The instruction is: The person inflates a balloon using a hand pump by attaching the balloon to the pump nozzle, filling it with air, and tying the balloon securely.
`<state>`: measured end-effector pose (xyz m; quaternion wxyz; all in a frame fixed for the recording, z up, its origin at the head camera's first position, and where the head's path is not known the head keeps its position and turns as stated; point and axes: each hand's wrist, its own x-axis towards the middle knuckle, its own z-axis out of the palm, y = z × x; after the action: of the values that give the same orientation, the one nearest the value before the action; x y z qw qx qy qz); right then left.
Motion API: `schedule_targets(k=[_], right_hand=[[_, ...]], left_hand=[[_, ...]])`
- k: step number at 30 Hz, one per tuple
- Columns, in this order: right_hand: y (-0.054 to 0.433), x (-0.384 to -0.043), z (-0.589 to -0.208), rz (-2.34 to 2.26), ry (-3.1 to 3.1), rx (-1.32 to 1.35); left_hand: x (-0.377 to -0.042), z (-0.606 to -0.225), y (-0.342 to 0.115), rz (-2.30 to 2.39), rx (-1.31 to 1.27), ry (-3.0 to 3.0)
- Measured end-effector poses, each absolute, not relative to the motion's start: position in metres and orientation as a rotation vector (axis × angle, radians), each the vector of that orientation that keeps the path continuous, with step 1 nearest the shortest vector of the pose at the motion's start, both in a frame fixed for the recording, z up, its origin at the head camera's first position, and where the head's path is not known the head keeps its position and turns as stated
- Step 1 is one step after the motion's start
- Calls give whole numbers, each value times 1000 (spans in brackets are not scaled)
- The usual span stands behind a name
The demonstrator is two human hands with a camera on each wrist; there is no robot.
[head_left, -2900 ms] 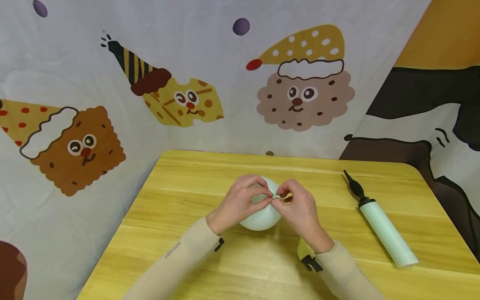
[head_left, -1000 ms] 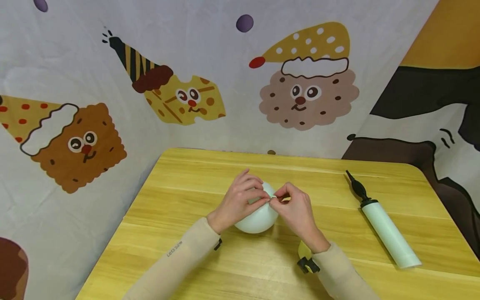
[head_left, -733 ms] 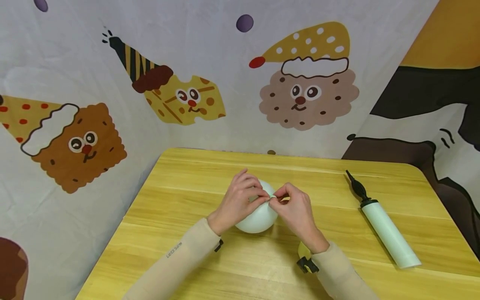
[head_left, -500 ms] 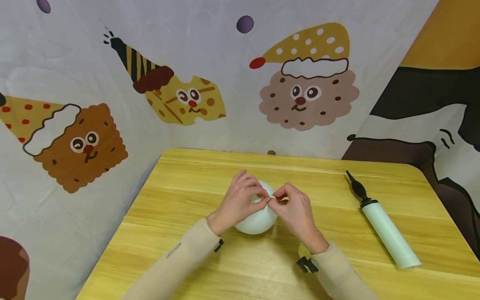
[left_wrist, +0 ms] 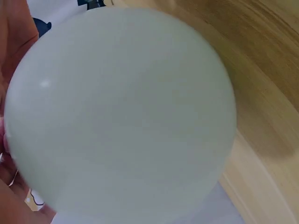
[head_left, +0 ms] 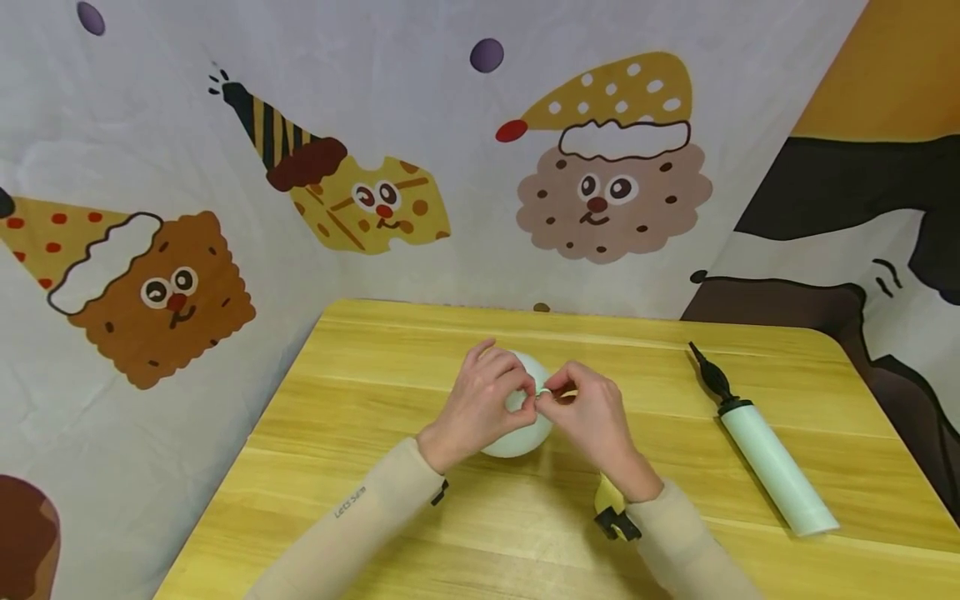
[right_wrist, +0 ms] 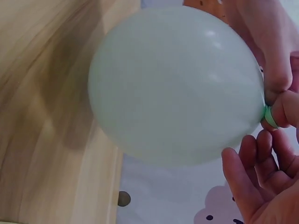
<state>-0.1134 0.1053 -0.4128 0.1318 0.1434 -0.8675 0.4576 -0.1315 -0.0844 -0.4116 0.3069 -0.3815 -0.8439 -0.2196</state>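
Balloon (right_wrist: 177, 88), pale mint, inflated, held by its neck (right_wrist: 271, 117) above the near-middle of the surface; body seems clear of the wood, judging by the shadow set apart from it in the left wrist view. Right hand (head_left: 596, 412) pinches the neck between thumb and index finger; left hand (head_left: 480, 400) likewise pinches, thumb and index tips meeting at the same spot, just beside the right's. Green neck rubber appears curved about a fingertip; cannot tell whose. Reason for the double grip, as judged: one pinch would stop air escaping while the other works the short neck. Neck turned up toward the wearer, presumably so the fingertips can be watched; bulk of the balloon hangs beyond and below them, out of their way. Pose: left thumb and index bent into a loop, its other fingers raised over the balloon; right wrist angled inward. Forearms, in beige sleeves (left (head_left: 360, 521), right (head_left: 682, 537)), converge from the near edge. Further out, on the surface (head_left: 375, 358): hand pump (head_left: 776, 467), mint barrel, black nozzle (head_left: 708, 371) aimed at the far side, well apart from the right arm; position probably suits, being clear of both elbows. Beyond: cartoon-printed cloth (head_left: 483, 217).
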Motion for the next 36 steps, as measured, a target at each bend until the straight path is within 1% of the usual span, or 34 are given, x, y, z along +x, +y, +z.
schedule_targets(k=[10,20,24,30,36], right_hand=[[108,-116,-407,1596,-2620,274],[107,-118,-407,1713,-2620,215],[105,-118,-408,1709,-2613,276],[100,-121,-415,1642,-2583,466],[95,-123,-419,1607,-2626,411]], left_hand=[[-135,-422,-89,-694,-1010,-2057],[-135,-429,-93,-985,-935,-2039],[-135,-433,-93,-1084,-919,-2050],[-135,-434,-94,-966,-1014,-2145],[-137,-432,-98,-923,-1114,-2191]])
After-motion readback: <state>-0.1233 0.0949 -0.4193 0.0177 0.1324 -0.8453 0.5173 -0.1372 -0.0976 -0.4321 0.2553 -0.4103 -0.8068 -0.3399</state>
